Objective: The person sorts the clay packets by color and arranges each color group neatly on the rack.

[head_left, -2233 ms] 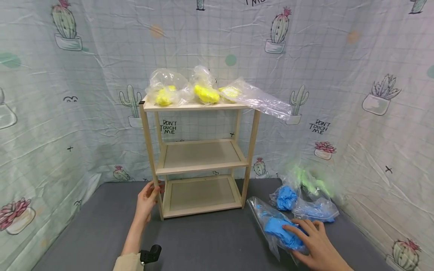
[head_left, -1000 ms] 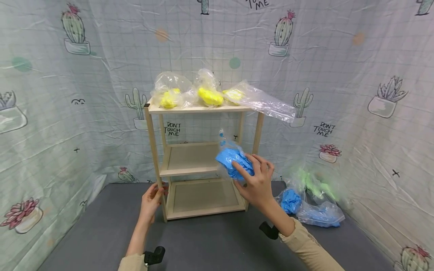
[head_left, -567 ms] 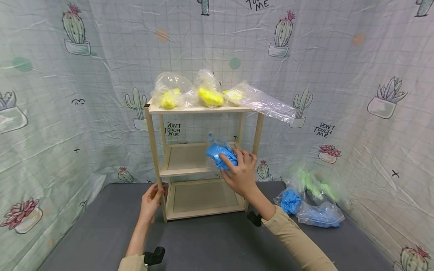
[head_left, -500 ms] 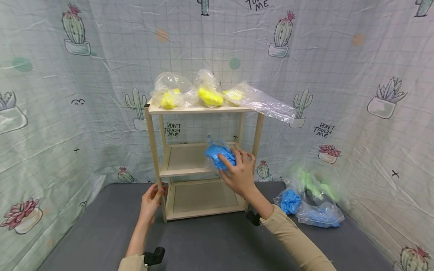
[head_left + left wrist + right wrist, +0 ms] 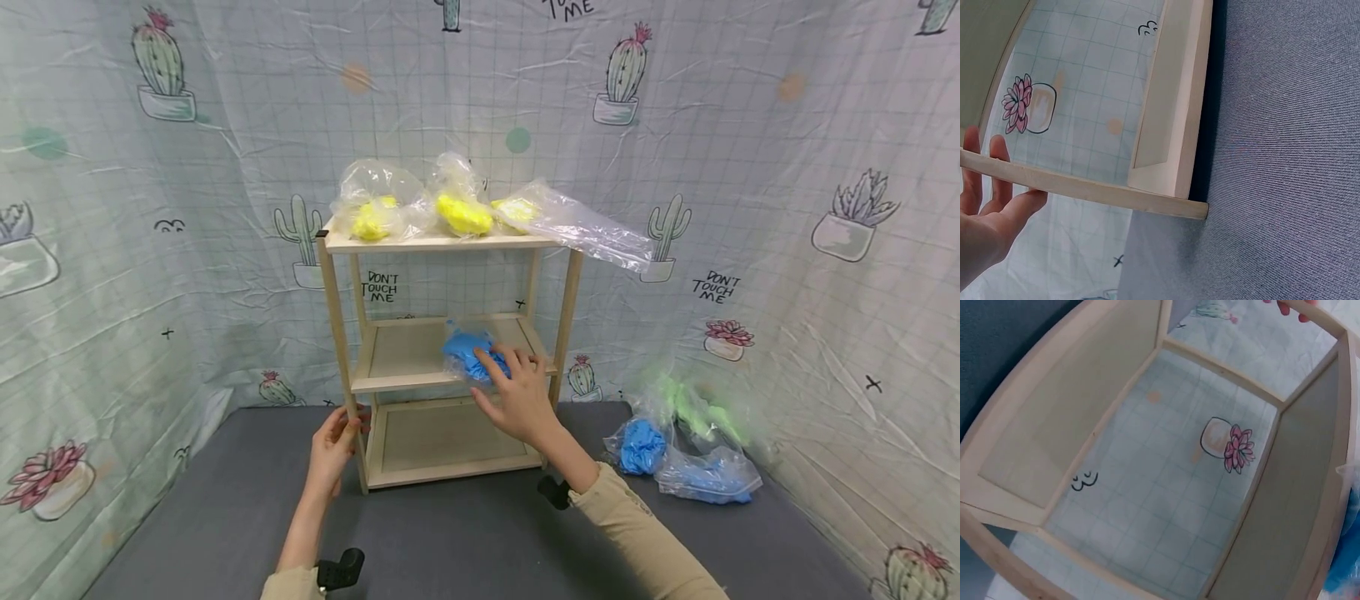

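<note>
My left hand (image 5: 328, 454) holds the front left post (image 5: 337, 333) of a light wooden three-tier shelf (image 5: 450, 477), low down. In the left wrist view its thumb and fingers lie on either side of that post (image 5: 1079, 187). On the front part of the middle shelf (image 5: 401, 382) lies a clear plastic bag with a crumpled blue thing inside (image 5: 465, 348). My right hand (image 5: 521, 404) touches this bag from the right with spread fingers, the thumb below it. Only a strip of the blue bag (image 5: 1346, 550) shows at the right edge of the right wrist view.
Several clear bags with yellow contents (image 5: 461, 214) sit on the top shelf; one bag's empty end (image 5: 600, 233) overhangs its right side. Right of the shelf, bags with blue (image 5: 642, 447) and green (image 5: 693, 408) contents lie on the grey table (image 5: 465, 542). Patterned cloth (image 5: 247, 167) hangs behind.
My right hand has carried the blue bag from the table up to the left and lowered it onto the middle shelf; its fingers have spread. The left hand keeps its hold on the post.
</note>
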A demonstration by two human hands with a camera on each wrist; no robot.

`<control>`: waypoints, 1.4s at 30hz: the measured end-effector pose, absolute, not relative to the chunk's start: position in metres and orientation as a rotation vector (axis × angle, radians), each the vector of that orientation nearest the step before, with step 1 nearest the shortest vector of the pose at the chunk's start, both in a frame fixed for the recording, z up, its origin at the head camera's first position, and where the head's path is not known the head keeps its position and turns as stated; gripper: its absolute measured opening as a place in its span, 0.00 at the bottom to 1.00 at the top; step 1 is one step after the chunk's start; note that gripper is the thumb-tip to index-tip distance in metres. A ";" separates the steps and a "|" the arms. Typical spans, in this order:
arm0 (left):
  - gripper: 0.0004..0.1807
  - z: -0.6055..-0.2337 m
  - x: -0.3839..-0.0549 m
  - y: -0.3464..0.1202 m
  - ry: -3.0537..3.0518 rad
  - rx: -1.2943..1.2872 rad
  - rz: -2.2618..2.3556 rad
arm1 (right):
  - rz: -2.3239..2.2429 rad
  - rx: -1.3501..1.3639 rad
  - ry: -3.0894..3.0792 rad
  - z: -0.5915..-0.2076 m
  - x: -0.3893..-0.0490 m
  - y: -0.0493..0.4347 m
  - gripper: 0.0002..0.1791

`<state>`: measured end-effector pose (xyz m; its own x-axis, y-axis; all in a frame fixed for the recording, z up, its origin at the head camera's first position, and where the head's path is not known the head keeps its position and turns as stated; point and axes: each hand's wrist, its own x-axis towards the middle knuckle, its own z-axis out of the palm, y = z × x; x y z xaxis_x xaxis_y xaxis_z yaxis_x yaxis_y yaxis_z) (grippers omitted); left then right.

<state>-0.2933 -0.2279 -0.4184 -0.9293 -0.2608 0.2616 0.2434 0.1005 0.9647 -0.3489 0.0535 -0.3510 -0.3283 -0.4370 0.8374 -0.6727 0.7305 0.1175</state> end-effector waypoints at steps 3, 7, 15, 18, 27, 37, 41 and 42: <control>0.22 -0.418 -0.293 -0.228 -2.012 0.019 -1.883 | 0.278 0.895 -1.995 -0.354 -0.346 0.054 0.32; 0.23 -0.418 -0.292 -0.229 -2.019 0.017 -1.874 | 0.280 0.935 -2.012 -0.356 -0.343 0.053 0.32; 0.22 -0.419 -0.291 -0.231 -2.031 0.039 -1.883 | 0.271 1.013 -2.098 -0.348 -0.335 0.035 0.29; 0.22 -0.418 -0.290 -0.231 -2.027 0.039 -1.891 | 0.269 1.037 -2.145 -0.344 -0.332 0.023 0.30; 0.21 -0.419 -0.290 -0.229 -2.023 0.005 -1.910 | 0.209 1.052 -2.329 -0.336 -0.329 -0.011 0.34; 0.22 -0.417 -0.294 -0.226 -2.046 0.024 -1.896 | 0.117 1.015 -2.465 -0.330 -0.336 -0.036 0.36; 0.18 -0.417 -0.294 -0.226 -2.044 0.033 -1.885 | 0.082 1.016 -2.479 -0.331 -0.338 -0.042 0.37; 0.17 -0.417 -0.293 -0.227 -2.048 0.035 -1.880 | 0.078 1.017 -2.477 -0.332 -0.338 -0.043 0.38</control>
<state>-0.2933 -0.2266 -0.4170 -0.9351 -0.2573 0.2439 0.2211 0.1144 0.9685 -0.3385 -0.0431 -0.3319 -0.6217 -0.6522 0.4338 -0.6783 0.7252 0.1184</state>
